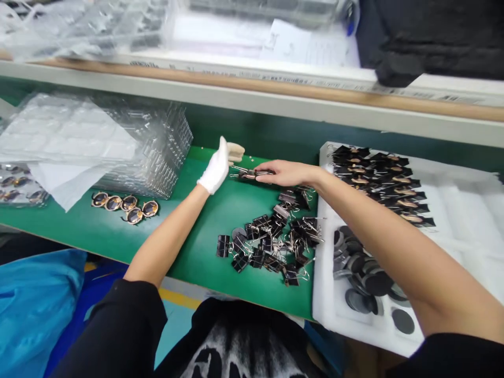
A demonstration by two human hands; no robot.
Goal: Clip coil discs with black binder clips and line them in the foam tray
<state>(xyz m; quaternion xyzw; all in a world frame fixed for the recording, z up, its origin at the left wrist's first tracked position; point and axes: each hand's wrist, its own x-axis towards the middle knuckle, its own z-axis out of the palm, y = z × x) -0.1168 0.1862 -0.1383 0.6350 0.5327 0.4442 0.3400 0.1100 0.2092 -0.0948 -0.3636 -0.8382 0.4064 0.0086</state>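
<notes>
My left hand (219, 167), in a white glove, is raised over the green table with its thumb and fingers apart. Just beside its fingers are the thin silver wire ends of a black binder clip (248, 175). My bare right hand (284, 173) reaches over from the right, its fingers closed on this clip; part of the clip is hidden beneath them. Nearer to me lies a loose pile of black binder clips (265, 244), with a grey round disc (238, 234) among them.
A white foam tray (323, 273) at the right holds rows of clipped pieces (378, 181) and dark round lenses (362, 283). Round-framed sunglasses pieces (134, 214) lie at left, before stacked clear plastic trays (153, 152). A shelf edge (244, 97) spans the back above the table.
</notes>
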